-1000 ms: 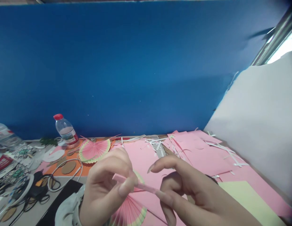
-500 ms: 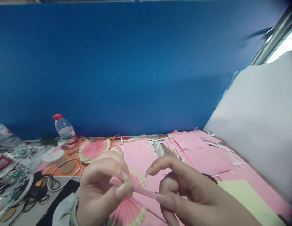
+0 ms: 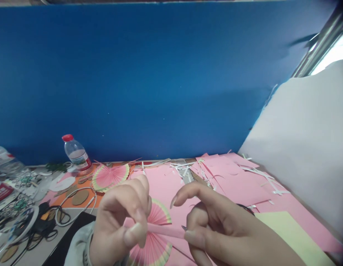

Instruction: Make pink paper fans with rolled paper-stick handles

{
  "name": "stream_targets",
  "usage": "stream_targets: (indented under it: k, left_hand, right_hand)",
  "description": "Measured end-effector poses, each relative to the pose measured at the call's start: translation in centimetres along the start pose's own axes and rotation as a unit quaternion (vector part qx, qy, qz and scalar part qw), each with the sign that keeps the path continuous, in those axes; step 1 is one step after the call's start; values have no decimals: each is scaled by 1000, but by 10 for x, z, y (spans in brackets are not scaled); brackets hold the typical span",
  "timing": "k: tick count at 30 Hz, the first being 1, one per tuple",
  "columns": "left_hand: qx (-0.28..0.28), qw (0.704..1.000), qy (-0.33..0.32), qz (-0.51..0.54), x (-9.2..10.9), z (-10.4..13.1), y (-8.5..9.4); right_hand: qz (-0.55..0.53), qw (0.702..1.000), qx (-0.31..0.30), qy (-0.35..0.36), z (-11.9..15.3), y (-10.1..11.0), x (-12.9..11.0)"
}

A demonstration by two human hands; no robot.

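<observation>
A narrow pink paper strip is stretched between my two hands. My left hand pinches its left part between thumb and forefinger, and a short end sticks out past the thumb. At the other end, my right hand grips the tip between thumb and a curled finger, with the forefinger raised off the paper. Under the strip lies a pleated pink paper fan with a yellow-green rim, partly hidden by my left hand. Another pleated fan of the same colours sits farther back on the left.
Pink paper sheets and white paper scraps cover the right and back. A pale yellow sheet is at lower right. Left are a red-capped bottle, cardboard discs, cables and a black flat object. A blue partition stands behind.
My left hand has shifted slightly left and its pinch has slid along the strip, so a longer stretch shows between the hands. My right hand has barely moved.
</observation>
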State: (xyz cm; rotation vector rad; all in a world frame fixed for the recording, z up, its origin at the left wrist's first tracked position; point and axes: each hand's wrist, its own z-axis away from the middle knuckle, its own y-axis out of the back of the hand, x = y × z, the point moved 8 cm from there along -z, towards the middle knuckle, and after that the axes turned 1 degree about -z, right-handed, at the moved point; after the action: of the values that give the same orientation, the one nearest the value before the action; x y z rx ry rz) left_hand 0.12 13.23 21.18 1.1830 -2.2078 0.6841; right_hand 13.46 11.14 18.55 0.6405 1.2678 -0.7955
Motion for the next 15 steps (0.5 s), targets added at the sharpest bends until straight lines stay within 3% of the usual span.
stream_targets:
  k: [4, 11, 15]
  left_hand:
    - [-2, 1000, 7, 22, 3, -5, 2]
    - [122, 987, 4, 102, 19, -9, 43]
    - [92, 994, -27, -53, 17, -8, 37]
  right_hand:
    - [13, 1000, 21, 13, 0, 2, -1]
    - [37, 997, 63, 35, 9, 14, -7]
    - [61, 994, 85, 17, 16, 15, -3]
